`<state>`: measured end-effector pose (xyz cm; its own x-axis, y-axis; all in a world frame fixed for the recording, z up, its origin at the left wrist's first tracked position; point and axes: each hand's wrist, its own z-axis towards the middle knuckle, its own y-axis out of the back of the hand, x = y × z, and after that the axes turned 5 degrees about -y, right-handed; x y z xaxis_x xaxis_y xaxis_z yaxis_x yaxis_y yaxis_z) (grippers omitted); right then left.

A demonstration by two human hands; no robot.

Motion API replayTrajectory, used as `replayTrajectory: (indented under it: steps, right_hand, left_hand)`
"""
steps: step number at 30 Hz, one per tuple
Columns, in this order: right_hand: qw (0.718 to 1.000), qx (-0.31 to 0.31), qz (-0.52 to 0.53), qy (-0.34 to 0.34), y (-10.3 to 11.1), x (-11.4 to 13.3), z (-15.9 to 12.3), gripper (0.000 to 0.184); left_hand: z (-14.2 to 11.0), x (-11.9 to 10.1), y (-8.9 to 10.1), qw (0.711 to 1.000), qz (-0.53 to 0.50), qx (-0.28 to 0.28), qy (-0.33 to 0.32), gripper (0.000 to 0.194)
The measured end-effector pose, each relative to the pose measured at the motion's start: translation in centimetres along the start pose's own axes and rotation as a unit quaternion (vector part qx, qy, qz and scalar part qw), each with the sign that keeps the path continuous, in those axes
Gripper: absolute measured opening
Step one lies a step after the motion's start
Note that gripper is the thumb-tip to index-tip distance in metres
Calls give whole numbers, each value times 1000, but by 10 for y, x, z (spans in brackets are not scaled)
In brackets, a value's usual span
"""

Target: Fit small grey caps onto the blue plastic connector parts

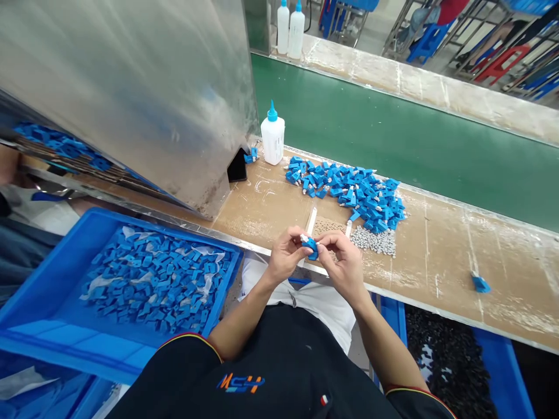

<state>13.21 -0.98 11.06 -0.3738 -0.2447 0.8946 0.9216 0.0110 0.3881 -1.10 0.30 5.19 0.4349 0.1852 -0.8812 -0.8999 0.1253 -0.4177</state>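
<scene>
One long workbench [437, 250], surfaced with worn cardboard, runs across my front, and a green conveyor belt [371, 116] runs along its far edge. A stainless steel panel [131, 99] stands over the left end of the bench and blocks my view of the area behind it; only a strip of blue pieces shows past it. A blue crate [43, 297] sits at my left, below the bench edge, filled with blue parts [152, 279] and scraps of clear plastic film [131, 233]. A second blue crate [393, 317] sits at my right and holds black parts [449, 361].

On the bench ahead of my hands lies a large heap of blue housings [345, 192]. A smaller heap of grey-white pieces [373, 240] adjoins its near side. Further off stands a white squeeze bottle [273, 137] with a blue nozzle, and a single blue piece [480, 284] lies well to the right.

My left hand [286, 254] and right hand [343, 262] are together, just above the near bench edge. Their fingertips clamp one blue plastic part [311, 247] between them, with its small white tip facing left. Nothing stands between my hands and this part.
</scene>
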Motion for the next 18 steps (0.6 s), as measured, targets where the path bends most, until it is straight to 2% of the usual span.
replayTrajectory:
  steps: [4, 12, 18]
  right_hand:
    - [1000, -3, 3, 2, 3, 0, 0, 13]
    - [999, -17, -42, 23, 12, 3, -1, 12]
    - [995, -4, -88, 51, 18, 5, -4, 12]
  left_hand:
    - [1, -5, -4, 999, 15, 17, -30, 32]
    - [4, -4, -12, 998, 19, 43, -51, 24]
    - [5, -2, -6, 991, 82, 62, -86, 22]
